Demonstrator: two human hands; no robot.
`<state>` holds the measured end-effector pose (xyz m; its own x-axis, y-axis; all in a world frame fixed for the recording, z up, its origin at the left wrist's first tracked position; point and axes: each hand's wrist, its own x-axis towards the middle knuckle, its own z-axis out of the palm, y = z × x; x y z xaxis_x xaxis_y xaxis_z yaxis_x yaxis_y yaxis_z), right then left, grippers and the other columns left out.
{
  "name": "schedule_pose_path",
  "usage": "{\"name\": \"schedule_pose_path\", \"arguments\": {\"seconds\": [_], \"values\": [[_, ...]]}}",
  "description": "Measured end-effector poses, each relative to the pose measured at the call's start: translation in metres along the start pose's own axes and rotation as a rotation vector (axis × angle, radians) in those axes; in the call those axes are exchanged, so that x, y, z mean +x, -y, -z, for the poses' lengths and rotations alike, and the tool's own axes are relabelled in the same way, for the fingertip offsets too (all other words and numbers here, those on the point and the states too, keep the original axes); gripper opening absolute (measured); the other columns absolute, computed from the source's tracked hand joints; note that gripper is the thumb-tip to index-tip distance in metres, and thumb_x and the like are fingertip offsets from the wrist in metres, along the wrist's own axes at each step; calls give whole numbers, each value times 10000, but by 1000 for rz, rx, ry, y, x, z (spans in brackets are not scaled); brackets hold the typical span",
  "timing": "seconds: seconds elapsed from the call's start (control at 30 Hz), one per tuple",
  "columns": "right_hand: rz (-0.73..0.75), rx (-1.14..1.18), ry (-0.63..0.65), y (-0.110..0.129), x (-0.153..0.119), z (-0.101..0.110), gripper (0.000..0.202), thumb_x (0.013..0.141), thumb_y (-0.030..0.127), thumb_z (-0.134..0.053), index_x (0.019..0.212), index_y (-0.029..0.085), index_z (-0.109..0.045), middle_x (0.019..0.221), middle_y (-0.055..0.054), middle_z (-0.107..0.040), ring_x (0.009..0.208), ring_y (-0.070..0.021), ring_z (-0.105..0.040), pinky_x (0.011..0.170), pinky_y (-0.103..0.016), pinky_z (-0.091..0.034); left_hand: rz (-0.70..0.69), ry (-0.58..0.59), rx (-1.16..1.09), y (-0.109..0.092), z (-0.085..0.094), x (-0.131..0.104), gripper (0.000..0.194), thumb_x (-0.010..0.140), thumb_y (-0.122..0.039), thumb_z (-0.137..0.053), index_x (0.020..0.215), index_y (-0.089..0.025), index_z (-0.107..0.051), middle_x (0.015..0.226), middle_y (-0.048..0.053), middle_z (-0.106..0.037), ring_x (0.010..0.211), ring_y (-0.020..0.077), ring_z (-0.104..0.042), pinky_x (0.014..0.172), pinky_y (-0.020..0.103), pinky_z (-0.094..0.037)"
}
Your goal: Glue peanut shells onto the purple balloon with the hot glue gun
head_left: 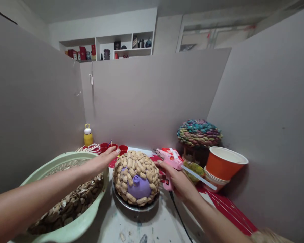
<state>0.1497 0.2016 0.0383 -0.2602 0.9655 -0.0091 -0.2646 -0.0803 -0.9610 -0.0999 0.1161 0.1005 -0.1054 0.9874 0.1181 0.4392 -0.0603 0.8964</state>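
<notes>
A purple balloon (139, 189), mostly covered with peanut shells (136, 165), sits in a round metal dish (131, 206). Its knot faces me within a bare purple patch. My left hand (106, 158) reaches over the colander to the balloon's upper left side, fingers stretched out and holding nothing visible; I cannot tell whether they touch the shells. At the balloon's right, my right hand (176, 177) grips a pink hot glue gun (171, 160) by its handle. The nozzle points up and left, a glue stick (199, 177) juts from the rear, and a black cord hangs down.
Peanut shells fill part of a pale green colander (100, 206) at left. Behind stand a yellow bottle (88, 137) and red cups (123, 149). At right are stacked orange-and-white tubs (224, 165) and a multicoloured shell-covered dome (199, 133). Grey partitions (152, 101) enclose the table.
</notes>
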Motion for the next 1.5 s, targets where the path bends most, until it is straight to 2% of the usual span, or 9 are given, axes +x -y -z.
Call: {"name": "schedule_pose_path", "arguments": {"seconds": [0.13,0.3,0.6,0.73,1.07,1.23,1.33,1.43,1.5], "values": [[-23,-5,-5,3,-3,0,240,660,363,-777,767,156,-722,757,-53,-708,513,-114,-548,449,-206,-412,49,51,102,1,-5,0,856,789,-732,-478,1460,-206,-403,1577,81,-301,1461,309,-218,1193,447,-126],[-53,-51,24,4,-5,1,265,709,432,-766,781,180,-731,800,-53,-706,609,-128,-587,552,-203,-474,42,95,103,-3,-10,-3,834,838,-726,-388,1488,-206,-341,1559,89,-340,1447,286,-272,1190,449,-158],[20,-32,35,-1,-8,-5,313,701,460,-784,836,188,-709,600,12,-600,465,-87,-432,398,-184,-317,14,74,126,-13,-15,-19,861,837,-740,-336,1505,-198,-310,1598,54,-262,1473,272,-196,1201,425,-134],[18,-26,-14,-2,-11,-7,368,642,462,-821,833,176,-690,644,1,-619,520,-108,-496,388,-173,-307,12,78,139,-16,-15,-25,847,832,-742,-336,1502,-224,-321,1591,55,-284,1468,293,-211,1201,454,-119],[3,-36,-45,-12,-8,-4,337,661,431,-780,840,165,-678,629,-7,-638,488,-128,-513,376,-191,-336,-78,123,95,-13,-16,-35,725,869,-666,-395,1486,-288,-348,1569,12,-346,1440,285,-295,1183,427,-230],[4,-41,0,-16,-7,-1,292,711,417,-757,854,172,-684,720,-34,-690,518,-140,-546,392,-202,-356,-103,90,77,-7,-15,-34,664,842,-629,-497,1420,-303,-468,1502,24,-455,1391,328,-384,1154,490,-293],[-7,-57,-22,-16,-8,-1,302,705,420,-758,862,171,-694,707,-37,-695,507,-148,-553,387,-210,-357,-118,21,116,-13,-13,-48,647,848,-608,-503,1413,-293,-484,1479,39,-483,1361,334,-429,1128,516,-339],[-2,-49,-9,-16,-8,-2,349,709,432,-755,940,174,-707,734,-40,-713,562,-174,-601,423,-223,-391,-178,-86,252,-16,-19,-80,631,858,-567,-517,1438,-330,-442,1472,47,-489,1327,351,-472,1042,563,-446],[5,-43,7,-16,-7,-3,376,714,434,-755,982,175,-710,769,-41,-726,607,-190,-629,447,-230,-409,-332,-91,372,-9,-33,-105,677,830,-506,-600,1460,-402,-374,1438,33,-529,1261,348,-546,926,527,-555]]}}
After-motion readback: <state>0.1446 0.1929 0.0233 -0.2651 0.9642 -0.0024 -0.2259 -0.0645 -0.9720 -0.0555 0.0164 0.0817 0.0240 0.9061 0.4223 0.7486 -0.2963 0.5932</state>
